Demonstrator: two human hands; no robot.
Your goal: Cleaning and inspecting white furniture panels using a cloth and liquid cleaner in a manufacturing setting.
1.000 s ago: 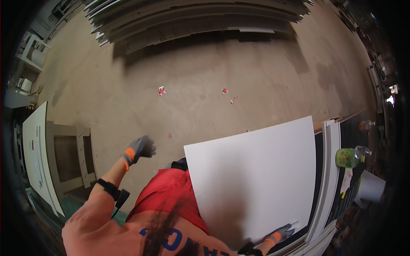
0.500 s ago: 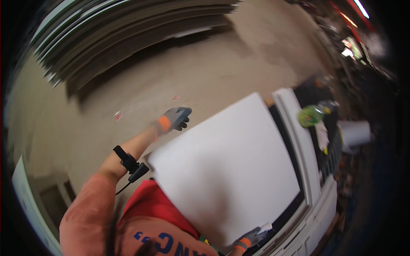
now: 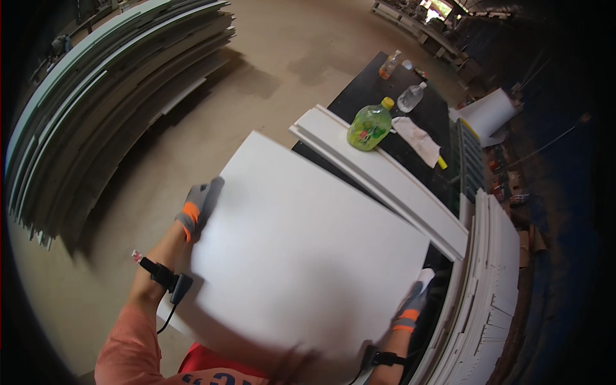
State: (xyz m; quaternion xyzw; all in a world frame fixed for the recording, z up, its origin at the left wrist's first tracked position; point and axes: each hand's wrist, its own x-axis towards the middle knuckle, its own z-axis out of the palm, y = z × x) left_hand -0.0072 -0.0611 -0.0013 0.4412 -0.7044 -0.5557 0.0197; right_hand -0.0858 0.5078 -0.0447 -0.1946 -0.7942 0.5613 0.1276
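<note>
A large white panel [image 3: 301,224] lies in front of me over a dark tabletop. My left hand [image 3: 196,202], in a grey glove with an orange cuff, is closed at the panel's left edge; its fingers are partly hidden there. Beside the panel's right edge is my right hand [image 3: 410,305], gloved the same way and closed around a small white piece [image 3: 425,276], perhaps a folded cloth or pad. Part of another pale board [image 3: 174,326] shows under the panel's near left side.
Narrow white boards [image 3: 385,183] lie past the panel. A green bottle [image 3: 370,127], a clear bottle [image 3: 411,97] and a white cloth [image 3: 416,140] sit on the black table [image 3: 359,83]. White boards [image 3: 491,282] stand at right. A tall board stack [image 3: 122,109] occupies the far left.
My left hand has come from the open space beyond the panel to its left edge. The view has turned, and more of the table shows. My right hand still holds the white piece.
</note>
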